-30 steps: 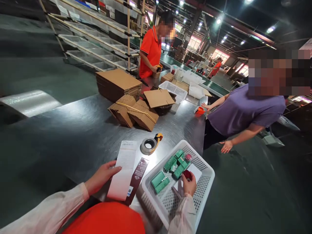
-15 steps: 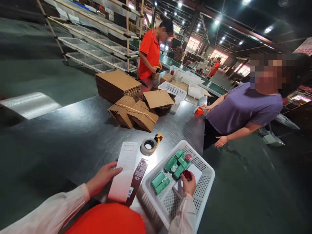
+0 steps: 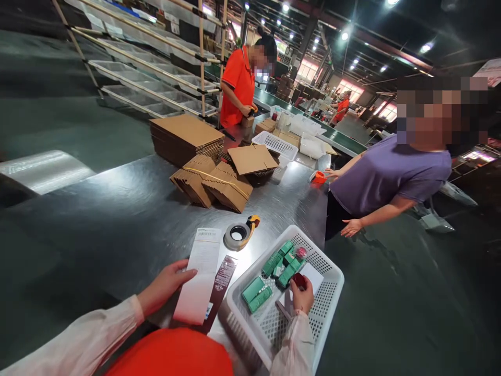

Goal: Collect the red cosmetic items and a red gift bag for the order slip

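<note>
My left hand (image 3: 168,286) is closed on the edge of a long white printed slip (image 3: 200,277), thumb on top. Partly beneath the slip lies a dark maroon printed box (image 3: 222,282), flat on the table. Inside a white perforated basket (image 3: 337,284), my right hand (image 3: 302,297) grips a small dark red round object (image 3: 299,280), its kind partly hidden by the fingers. Several green boxes (image 3: 289,272) lie loose beside that hand, with a small red-topped item (image 3: 301,253) near them. A white sheet (image 3: 313,275) rests under the right hand.
A tape dispenser (image 3: 238,236) lies on the metal table (image 3: 117,209). Behind it are bundled cardboard (image 3: 227,185) and a cardboard stack (image 3: 186,136). A person in purple (image 3: 395,172) stands at the right, hands spread; another in orange (image 3: 237,89) works at the far end.
The view has shifted very slightly. Both hands keep their hold, and the things on the table and in the basket stay in place.
</note>
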Motion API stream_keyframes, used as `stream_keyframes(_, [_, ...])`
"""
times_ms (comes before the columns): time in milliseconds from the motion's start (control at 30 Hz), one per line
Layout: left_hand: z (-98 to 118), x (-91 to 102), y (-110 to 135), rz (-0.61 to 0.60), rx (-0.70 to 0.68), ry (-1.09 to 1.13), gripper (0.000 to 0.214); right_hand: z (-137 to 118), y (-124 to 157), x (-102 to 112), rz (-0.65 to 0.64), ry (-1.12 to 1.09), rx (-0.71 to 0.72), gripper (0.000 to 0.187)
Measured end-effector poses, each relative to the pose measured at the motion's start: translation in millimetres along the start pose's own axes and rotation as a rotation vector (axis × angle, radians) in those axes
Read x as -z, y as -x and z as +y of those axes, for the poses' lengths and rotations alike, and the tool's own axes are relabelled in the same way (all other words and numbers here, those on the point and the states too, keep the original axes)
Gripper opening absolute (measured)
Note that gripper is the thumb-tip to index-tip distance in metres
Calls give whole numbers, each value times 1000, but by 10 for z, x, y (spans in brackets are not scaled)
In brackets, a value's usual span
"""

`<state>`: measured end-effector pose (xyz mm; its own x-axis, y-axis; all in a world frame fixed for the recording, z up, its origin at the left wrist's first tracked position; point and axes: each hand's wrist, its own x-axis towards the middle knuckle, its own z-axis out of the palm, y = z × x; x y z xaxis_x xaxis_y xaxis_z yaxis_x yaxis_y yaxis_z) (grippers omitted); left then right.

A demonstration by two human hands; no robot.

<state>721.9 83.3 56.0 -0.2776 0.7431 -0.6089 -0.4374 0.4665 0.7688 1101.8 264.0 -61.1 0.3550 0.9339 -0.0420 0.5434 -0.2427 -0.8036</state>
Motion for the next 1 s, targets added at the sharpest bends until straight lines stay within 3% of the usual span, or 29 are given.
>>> stream_keyframes(267, [16,55,-120,10,-20,35,57,16,-10,5,23,-30,2,79])
stream_keyframes(500, [-92,77,-26,8,22,38,59,-69,45,17,41,-49,-2,79])
stream_keyframes(1000, [-69,82,42,68,31,27,58,-144,95,-20,54,-200,4,75])
